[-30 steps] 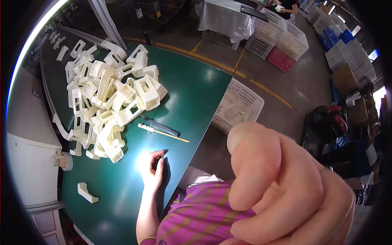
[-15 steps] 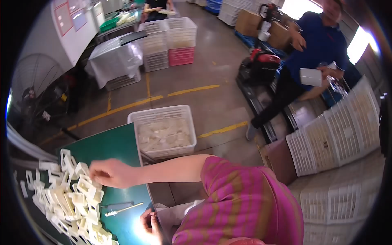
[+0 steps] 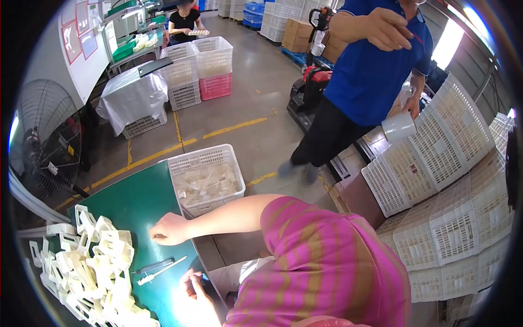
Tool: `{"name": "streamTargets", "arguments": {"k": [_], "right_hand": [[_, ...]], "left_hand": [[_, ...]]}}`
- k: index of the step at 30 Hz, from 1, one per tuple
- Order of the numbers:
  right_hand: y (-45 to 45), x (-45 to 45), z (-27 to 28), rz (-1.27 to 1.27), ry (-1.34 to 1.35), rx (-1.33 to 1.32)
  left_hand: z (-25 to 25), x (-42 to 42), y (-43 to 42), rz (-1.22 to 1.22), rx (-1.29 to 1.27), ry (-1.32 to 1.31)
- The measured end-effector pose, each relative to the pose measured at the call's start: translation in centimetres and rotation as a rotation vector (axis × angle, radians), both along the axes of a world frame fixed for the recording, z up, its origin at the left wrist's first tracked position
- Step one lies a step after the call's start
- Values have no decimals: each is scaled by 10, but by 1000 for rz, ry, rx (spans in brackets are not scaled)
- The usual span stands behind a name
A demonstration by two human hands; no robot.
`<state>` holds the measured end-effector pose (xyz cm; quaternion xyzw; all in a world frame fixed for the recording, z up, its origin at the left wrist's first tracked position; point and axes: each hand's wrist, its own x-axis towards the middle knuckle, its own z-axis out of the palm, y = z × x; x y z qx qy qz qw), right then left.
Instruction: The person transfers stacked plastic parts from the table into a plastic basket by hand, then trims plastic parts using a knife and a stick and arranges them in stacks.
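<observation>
My right hand (image 3: 169,229) is over the green table (image 3: 136,191), to the right of a large pile of cream plastic parts (image 3: 92,267). Its fingers curl inward and hide whatever they may hold. Lower down, in a bright patch of light near the table's edge, my left hand (image 3: 195,294) has its thumb and fingers apart, with nothing visible between them. Between the pile and my left hand lie a thin stick with a whitish end (image 3: 163,271) and a dark slim tool (image 3: 152,266).
A white crate (image 3: 237,174) of pale pieces stands beyond the table's edge. A person in blue (image 3: 362,82) holds a white roll (image 3: 399,127). Stacked white crates (image 3: 436,158) are on the right. A fan (image 3: 46,136) stands left, and another person (image 3: 182,24) sits farther back.
My right hand came down from near the camera to the pile, then moved right, away from it. The view has turned. The person in blue has come closer, one hand raised.
</observation>
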<state>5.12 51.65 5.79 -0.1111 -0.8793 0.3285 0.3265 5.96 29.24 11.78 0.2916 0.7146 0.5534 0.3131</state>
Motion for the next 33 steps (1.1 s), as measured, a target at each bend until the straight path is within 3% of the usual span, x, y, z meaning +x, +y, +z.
{"name": "streamTargets", "arguments": {"k": [7, 11, 14, 17, 20, 21, 24, 33], "right_hand": [[0, -3, 0, 6, -54, 104], [0, -4, 4, 14, -90, 105], [-1, -3, 8, 41, -144, 88], [-1, -2, 11, 42, -129, 72], [-2, -7, 12, 31, -193, 102], [-5, -1, 9, 39, -194, 48], [-5, -4, 14, 50, -201, 96], [-5, -3, 20, 30, -206, 99]], "left_hand": [[-41, -12, -3, 6, 249, -240], [-54, -18, -3, -56, 268, -285], [-26, -12, -11, -25, 104, -240], [-32, -15, -5, -29, 200, -313], [-3, -19, -9, -81, 150, -279], [-20, -16, -8, -52, 177, -387], [-37, -21, -8, -105, 278, -378], [-38, -23, -5, -95, 335, -467]]}}
